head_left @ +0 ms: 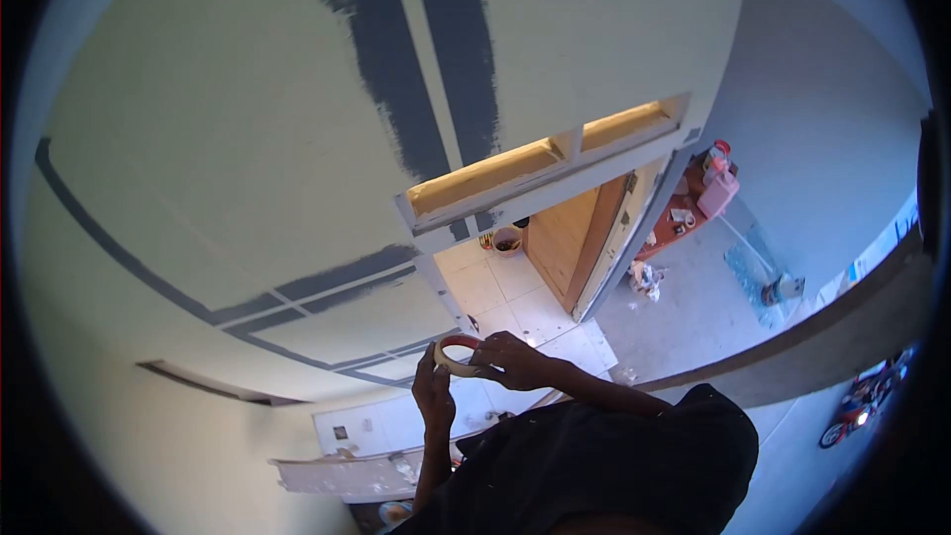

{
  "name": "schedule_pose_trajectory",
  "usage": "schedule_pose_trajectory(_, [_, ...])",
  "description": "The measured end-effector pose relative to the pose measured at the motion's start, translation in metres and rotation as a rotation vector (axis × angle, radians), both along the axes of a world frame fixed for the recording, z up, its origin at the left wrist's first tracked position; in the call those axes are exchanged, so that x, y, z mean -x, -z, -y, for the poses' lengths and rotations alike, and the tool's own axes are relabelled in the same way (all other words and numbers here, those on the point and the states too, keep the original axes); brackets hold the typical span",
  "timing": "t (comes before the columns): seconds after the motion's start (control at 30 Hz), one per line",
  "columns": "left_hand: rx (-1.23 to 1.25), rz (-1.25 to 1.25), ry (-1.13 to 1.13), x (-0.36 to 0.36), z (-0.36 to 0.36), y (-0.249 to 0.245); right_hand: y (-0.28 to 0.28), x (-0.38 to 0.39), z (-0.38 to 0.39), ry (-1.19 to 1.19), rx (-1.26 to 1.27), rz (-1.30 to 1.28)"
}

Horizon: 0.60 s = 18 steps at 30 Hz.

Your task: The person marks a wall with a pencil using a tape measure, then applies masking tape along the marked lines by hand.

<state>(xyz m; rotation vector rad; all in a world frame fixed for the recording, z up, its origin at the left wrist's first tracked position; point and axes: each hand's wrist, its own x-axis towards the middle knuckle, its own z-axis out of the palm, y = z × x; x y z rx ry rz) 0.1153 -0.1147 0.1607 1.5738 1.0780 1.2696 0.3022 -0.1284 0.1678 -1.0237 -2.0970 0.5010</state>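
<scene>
Observed: tape roll gripped by left hand at its 7 o'clock, right hand at 3 o'clock. Grey-striped wall at 12 o'clock.

Wall: pale green wall, above and left of the fingers, with two broad dark grey stripes and thinner grey bands crossing just left of the fingers.
Doorway: above the fingers, a grey frame with two wood-lined openings over an open wooden door.
Floor: white tiles just above the fingers, a small bucket on them; grey concrete to the right.
Far right: blue-grey wall, pink container, red motorbike.
Light: soft, even daylight.
</scene>
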Motion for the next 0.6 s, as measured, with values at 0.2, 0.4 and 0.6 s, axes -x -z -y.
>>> schedule_pose_trajectory(0.2, [-0.151, -0.217, 0.043, -0.009, -0.019, -0.011, -0.012, -0.012, 0.0, 0.098, -0.008, -0.039])
schedule_pose_trajectory(0.4, [0.451, 0.401, 0.369, -0.025, -0.031, -0.013, 0.002, -0.016, 0.001, 0.182, 0.012, -0.329])
schedule_pose_trajectory(0.6, [0.772, 0.719, 0.411, -0.028, -0.022, -0.036, -0.04, -0.028, 0.006, 0.025, 0.256, -0.403])
